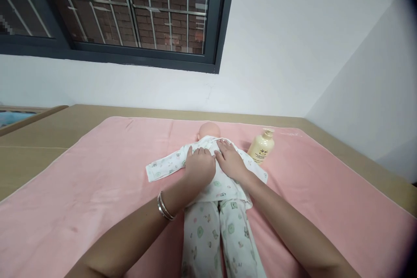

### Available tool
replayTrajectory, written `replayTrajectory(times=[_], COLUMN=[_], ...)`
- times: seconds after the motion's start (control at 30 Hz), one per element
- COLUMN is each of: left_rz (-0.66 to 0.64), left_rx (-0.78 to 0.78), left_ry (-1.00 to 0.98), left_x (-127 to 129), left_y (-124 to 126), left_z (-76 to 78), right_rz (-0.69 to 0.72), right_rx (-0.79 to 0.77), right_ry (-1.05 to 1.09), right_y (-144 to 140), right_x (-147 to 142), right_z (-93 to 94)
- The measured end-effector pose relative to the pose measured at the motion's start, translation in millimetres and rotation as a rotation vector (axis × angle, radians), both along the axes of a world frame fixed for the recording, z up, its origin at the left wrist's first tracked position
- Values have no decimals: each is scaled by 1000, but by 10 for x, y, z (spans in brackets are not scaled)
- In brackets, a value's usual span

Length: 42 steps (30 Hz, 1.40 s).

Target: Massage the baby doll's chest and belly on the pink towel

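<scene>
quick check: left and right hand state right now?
Left hand: open, palm flat on the doll's shirt, holding nothing.
Right hand: open, fingers spread flat on the shirt near the collar, holding nothing.

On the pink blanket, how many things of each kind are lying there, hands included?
Dolls: 1, the baby doll in printed white clothes.
Bottles: 1, the cream pump bottle beside the doll.
Hands: 2, the left hand and the right hand, both flat on the doll's chest.
Bracelets: 1, the silver bracelet on the left wrist.
Total: 5, all over the pink blanket.
</scene>
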<state>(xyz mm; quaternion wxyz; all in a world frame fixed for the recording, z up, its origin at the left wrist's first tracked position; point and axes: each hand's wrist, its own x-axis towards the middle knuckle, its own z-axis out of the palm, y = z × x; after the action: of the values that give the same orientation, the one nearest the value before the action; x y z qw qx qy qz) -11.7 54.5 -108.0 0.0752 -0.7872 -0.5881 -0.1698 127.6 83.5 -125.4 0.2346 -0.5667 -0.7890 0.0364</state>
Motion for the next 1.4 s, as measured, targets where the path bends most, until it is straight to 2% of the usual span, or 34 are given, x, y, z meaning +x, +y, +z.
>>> replayTrajectory(times=[0.17,0.27,0.43,0.6,1.17,1.4], left_rz=[-27,-1,11,7,26,-5], left_rx=[-67,-94,-46,-2,56,102], left_ry=[-199,-294,-320,-308,-316,-440], left_x=[-98,-106,-42,-28,-25,-68], left_y=[283,362,325,315,295,321], left_z=[-78,-111,-161,-193,-234,-340], right_rz=[-23,-17,-52,-28,-34,-23], right_rx=[2,-37,-14,17,111,137], right_ry=[-67,-59,35,81,27,50], right_y=[-412,-495,-238,11,-65,-76], right_x=[-203,-241,-160,-86,-100,-107], right_z=[115,151,50,-85,-66,-83])
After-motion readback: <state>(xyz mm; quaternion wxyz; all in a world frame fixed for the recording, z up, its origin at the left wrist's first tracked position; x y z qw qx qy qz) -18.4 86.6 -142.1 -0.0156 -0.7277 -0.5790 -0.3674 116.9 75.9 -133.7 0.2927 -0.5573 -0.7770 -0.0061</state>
